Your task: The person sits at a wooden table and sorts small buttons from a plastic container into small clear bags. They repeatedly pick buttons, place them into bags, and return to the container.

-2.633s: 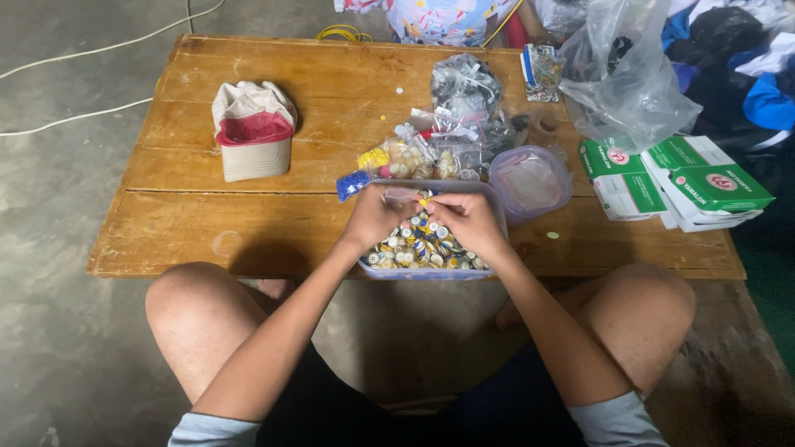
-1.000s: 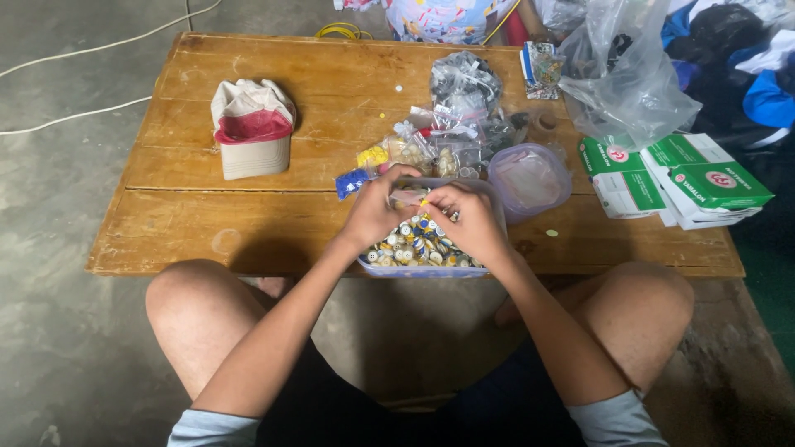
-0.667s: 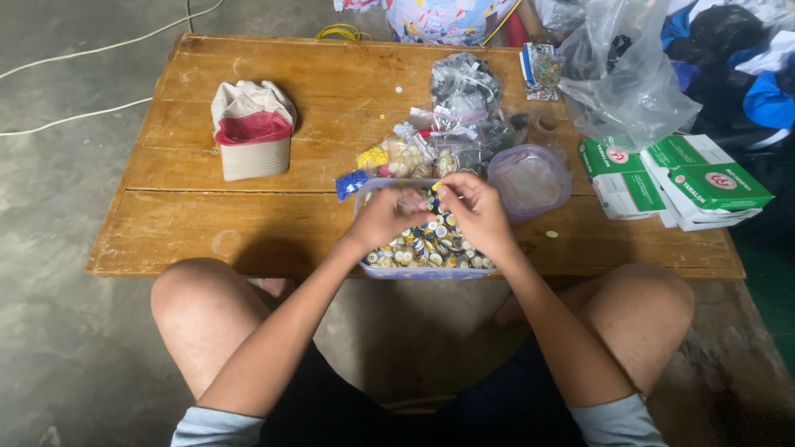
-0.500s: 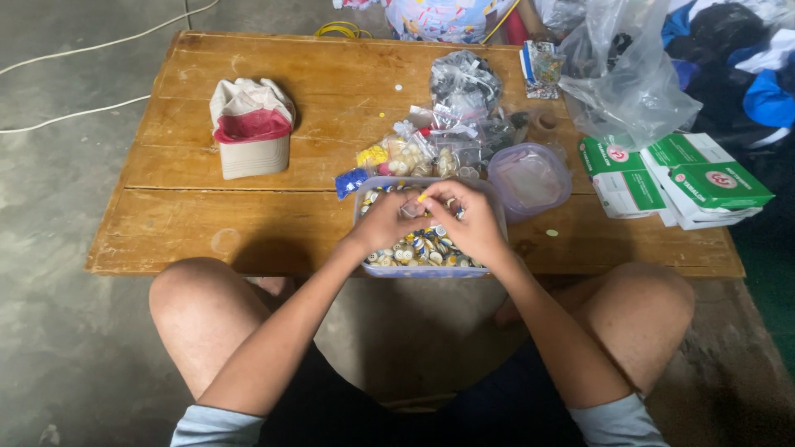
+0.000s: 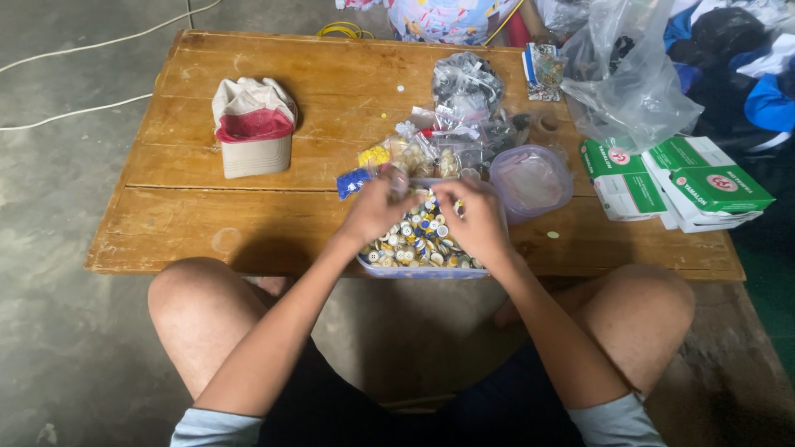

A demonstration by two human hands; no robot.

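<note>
A shallow clear tub (image 5: pixel 414 270) full of small round buttons (image 5: pixel 418 240) sits at the near edge of a low wooden table (image 5: pixel 207 223). Both my hands hover over it. My left hand (image 5: pixel 377 207) is at the tub's left rear corner, fingers curled around something small that I cannot make out. My right hand (image 5: pixel 472 222) rests over the tub's right side with fingers bent down into the buttons. Whether it grips anything is hidden.
Behind the tub lie several small clear bags of buttons (image 5: pixel 431 149) and a round plastic lid (image 5: pixel 530 178). A folded cap (image 5: pixel 252 128) rests at the left. Green and white boxes (image 5: pixel 683 178) and a large clear bag (image 5: pixel 625 79) are at the right.
My hands have dipped and shifted over the tub, sorting among the buttons; the left hand has moved slightly back toward the small bags. The tub stays put.
</note>
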